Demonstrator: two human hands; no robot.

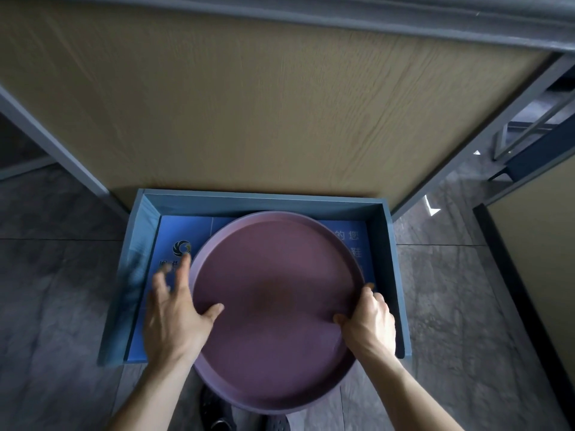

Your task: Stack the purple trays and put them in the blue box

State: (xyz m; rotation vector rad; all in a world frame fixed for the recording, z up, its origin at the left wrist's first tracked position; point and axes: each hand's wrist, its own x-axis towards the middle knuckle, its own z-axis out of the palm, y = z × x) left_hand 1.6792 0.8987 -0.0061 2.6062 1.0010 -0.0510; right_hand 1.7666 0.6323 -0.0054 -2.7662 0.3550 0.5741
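A round purple tray (273,293) hangs over the blue box (385,262), which stands on the floor below me. The tray's far edge is inside the box and its near edge sticks out past the box's front, toward me. My right hand (368,325) grips the tray's right rim, thumb inside and fingers outside. My left hand (174,312) is at the left rim, thumb resting inside the tray, fingers spread apart and blurred outside it. Whether more trays sit underneath, I cannot tell.
A wooden table top (264,104) with a grey metal frame fills the view above the box. Grey tiled floor (56,290) lies on both sides. The box bottom shows blue printed card (186,234). A dark shoe (217,412) shows below the tray.
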